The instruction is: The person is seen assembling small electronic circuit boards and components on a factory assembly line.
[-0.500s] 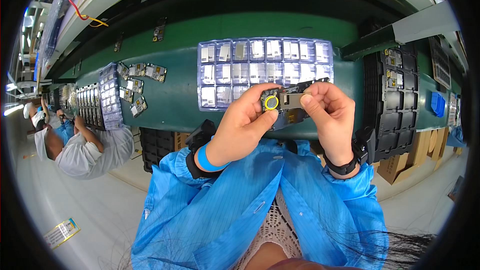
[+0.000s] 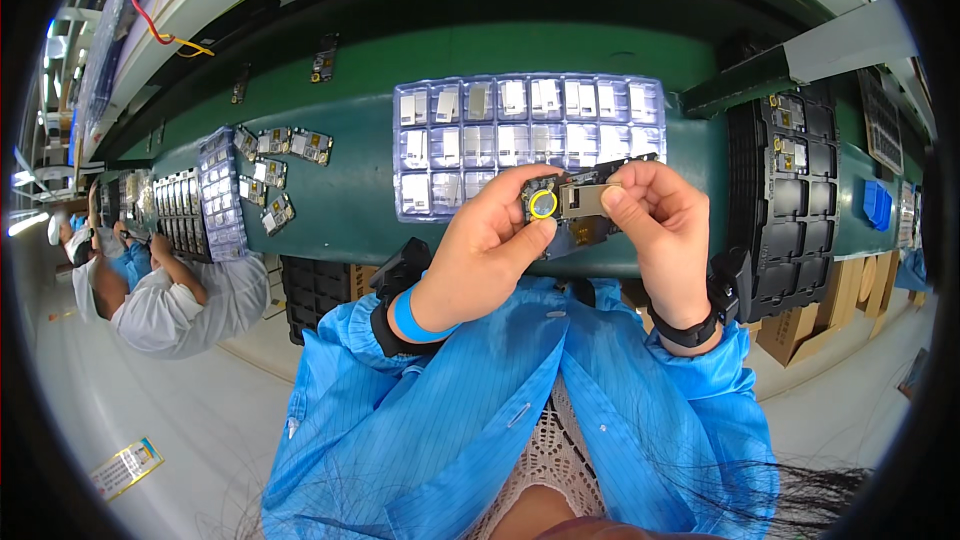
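My left hand (image 2: 490, 235) grips the left end of a dark circuit board (image 2: 590, 233), thumb in front and fingers behind. A round part with a yellow ring (image 2: 543, 204) sits on that end, next to the thumb tip. My right hand (image 2: 668, 230) is closed in a pinch on a thin silver metal plate (image 2: 583, 202), which lies over the board's face just right of the ring. Whether the plate is attached to the board, I cannot tell. Behind the hands is a clear plastic tray (image 2: 398, 175) whose compartments hold silver metal pieces.
Several loose circuit boards (image 2: 278, 212) lie on the green bench (image 2: 345, 155) at left, beside another clear tray (image 2: 222, 195). Stacked black trays (image 2: 785, 225) stand at right, under a metal post (image 2: 790, 70). A blue bin (image 2: 876, 205) is farther right. A co-worker (image 2: 190, 305) sits at far left.
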Tool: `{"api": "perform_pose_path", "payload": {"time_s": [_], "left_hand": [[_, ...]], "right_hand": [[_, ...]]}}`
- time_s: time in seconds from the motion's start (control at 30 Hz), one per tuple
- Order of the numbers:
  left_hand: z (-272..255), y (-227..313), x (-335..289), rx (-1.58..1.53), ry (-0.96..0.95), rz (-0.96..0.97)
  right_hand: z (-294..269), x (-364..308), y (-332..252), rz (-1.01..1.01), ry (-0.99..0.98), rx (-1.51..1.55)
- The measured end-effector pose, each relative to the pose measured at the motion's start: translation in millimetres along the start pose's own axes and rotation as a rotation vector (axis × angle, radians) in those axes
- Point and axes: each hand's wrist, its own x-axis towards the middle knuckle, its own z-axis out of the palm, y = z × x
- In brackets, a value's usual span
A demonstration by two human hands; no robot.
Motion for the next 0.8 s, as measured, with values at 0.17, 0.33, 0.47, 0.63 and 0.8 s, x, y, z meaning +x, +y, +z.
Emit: {"api": "perform_pose_path", "payload": {"time_s": [0.17,0.33,0.47,0.63,0.8], "left_hand": [[1,-2,1,-0.001,-0.005,0.015],[1,1,1,0.015,0.001,-0.004],[1,-2,2,-0.023,0.01,0.011],[5,1,3,0.02,0.032,0.052],[9,-11,7,0.088,0.148,0.237]], "right_hand": [[0,0,2,-0.028,0.019,-0.003],[0,1,3,-0.027,0.029,-0.045],[2,-1,7,-0.101,0.1,-0.16],[4,-2,8,-0.185,0.154,-0.251],[11,-8,-1,-0.271,0.188,-0.364]]}}
